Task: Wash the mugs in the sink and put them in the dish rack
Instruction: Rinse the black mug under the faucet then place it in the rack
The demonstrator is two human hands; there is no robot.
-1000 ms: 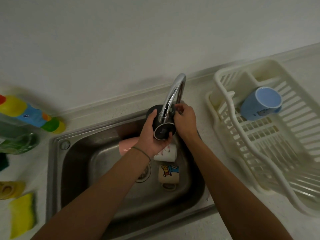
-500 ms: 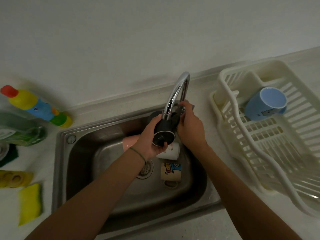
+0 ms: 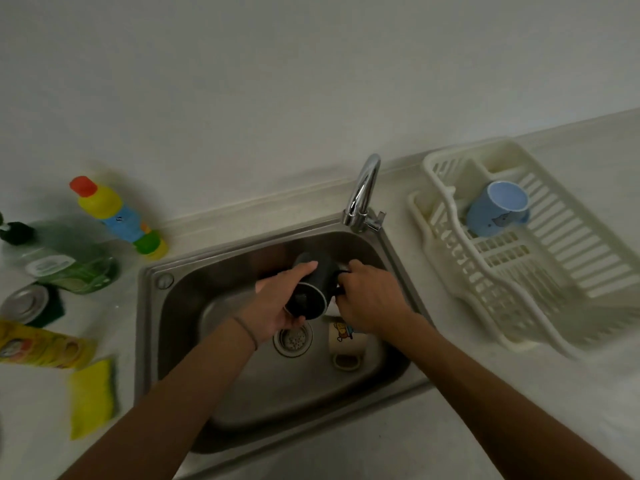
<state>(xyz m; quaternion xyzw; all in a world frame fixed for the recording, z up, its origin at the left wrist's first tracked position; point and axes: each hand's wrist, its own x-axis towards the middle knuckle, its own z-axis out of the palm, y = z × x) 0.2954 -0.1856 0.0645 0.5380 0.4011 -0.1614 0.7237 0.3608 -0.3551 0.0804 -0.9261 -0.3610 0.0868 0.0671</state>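
My left hand (image 3: 277, 303) grips a black mug (image 3: 310, 289) around its body, held on its side over the steel sink (image 3: 152, 306) with its base toward me. My right hand (image 3: 370, 303) holds the same mug at its right side, where the handle is. A cream mug (image 3: 344, 341) with a cartoon print lies on the sink floor, partly under my right wrist. A blue mug (image 3: 495, 209) lies on its side in the white dish rack (image 3: 554, 258) to the right of the sink. The chrome faucet (image 3: 362, 192) stands behind the sink, above the hands.
The drain (image 3: 294, 339) sits below the black mug. On the counter to the left are a colourful bottle (image 3: 114, 213), a green soap bottle (image 3: 65, 265), a yellow sponge (image 3: 91, 396), a yellow packet (image 3: 38, 344) and a round metal scourer (image 3: 24, 303).
Both hands have lowered the black mug from right under the faucet spout down into the sink. The view has shifted, so the sink sits lower and further right.
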